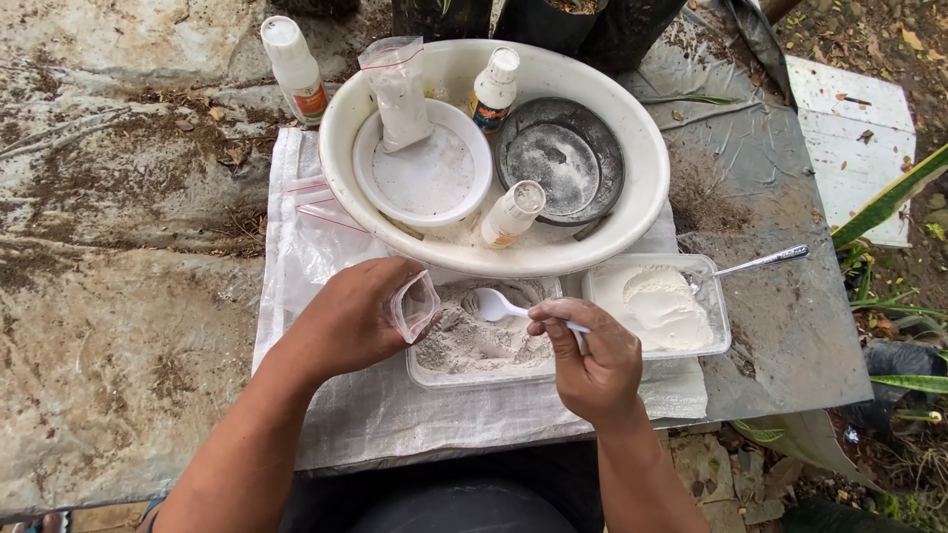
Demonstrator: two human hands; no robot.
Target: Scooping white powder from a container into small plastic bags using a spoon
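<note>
Hands over grey powder tray [474,345]
Left hand [351,321] pinches small plastic bag [415,304] — right hand [592,365] fingers clamped on white spoon [494,306].

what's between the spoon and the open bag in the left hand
Nothing visible. The white spoon in the right hand sits over the grey powder tray, with an open gap to the small bag held by the left hand.
</note>
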